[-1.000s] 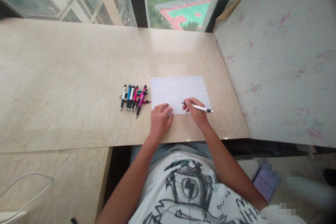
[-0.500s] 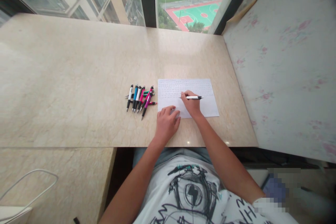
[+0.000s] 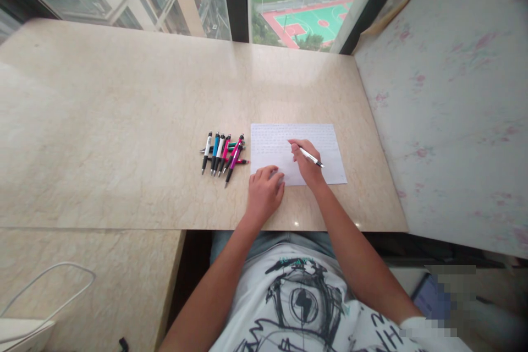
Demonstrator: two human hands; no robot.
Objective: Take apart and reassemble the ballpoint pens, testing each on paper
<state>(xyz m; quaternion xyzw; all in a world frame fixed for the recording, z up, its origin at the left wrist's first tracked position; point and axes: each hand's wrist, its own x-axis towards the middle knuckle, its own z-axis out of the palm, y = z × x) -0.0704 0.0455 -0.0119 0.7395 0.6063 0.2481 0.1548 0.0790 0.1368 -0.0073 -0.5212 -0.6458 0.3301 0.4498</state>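
Observation:
A white sheet of paper [image 3: 325, 146] with faint handwriting lies on the beige marble table [image 3: 124, 121]. My right hand [image 3: 306, 164] rests on the sheet, closed around a white pen [image 3: 310, 157] whose tip meets the paper near the sheet's middle. My left hand [image 3: 265, 193] lies flat, fingers spread, on the sheet's lower left corner. Several coloured pens [image 3: 221, 155] lie in a loose bunch just left of the sheet.
A window [image 3: 305, 5] runs along the far edge of the table. A pale patterned wall [image 3: 454, 93] closes off the right side. A white cable [image 3: 49, 286] lies on the lower surface at the bottom left.
My right hand has moved up the sheet and turned the pen from lying crosswise to a writing angle. My left hand stays on the corner.

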